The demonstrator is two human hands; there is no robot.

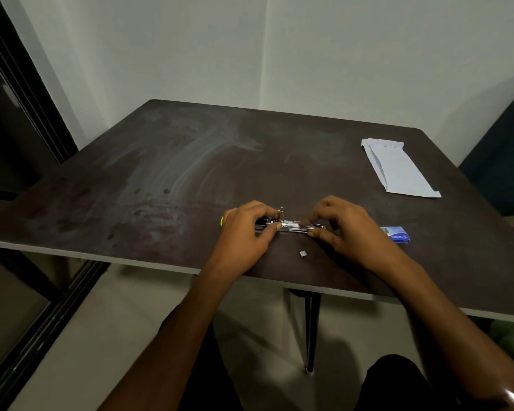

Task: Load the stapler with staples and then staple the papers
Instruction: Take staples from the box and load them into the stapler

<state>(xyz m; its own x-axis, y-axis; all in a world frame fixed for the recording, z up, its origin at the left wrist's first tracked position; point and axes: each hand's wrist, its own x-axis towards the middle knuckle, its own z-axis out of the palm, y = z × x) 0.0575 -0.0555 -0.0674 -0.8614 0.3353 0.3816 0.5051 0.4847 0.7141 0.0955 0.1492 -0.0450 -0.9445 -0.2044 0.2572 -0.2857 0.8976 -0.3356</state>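
An opened stapler [290, 225] lies flat near the table's front edge, its metal staple channel showing between my hands. My left hand [247, 229] grips its left end, where a bit of yellow shows. My right hand [343, 225] pinches the right end of the channel with curled fingers; whether staples are under the fingertips is too small to tell. A small blue staple box [396, 234] lies just right of my right hand. A tiny white scrap or staple piece [303, 253] sits in front of the stapler. Folded white papers [398, 170] lie at the back right.
The dark brown table [175, 173] has a smeared surface and a pale front edge. Walls meet in a corner behind it. A dark chair [505, 161] stands at the right, and a dark door frame [18, 99] runs along the left.
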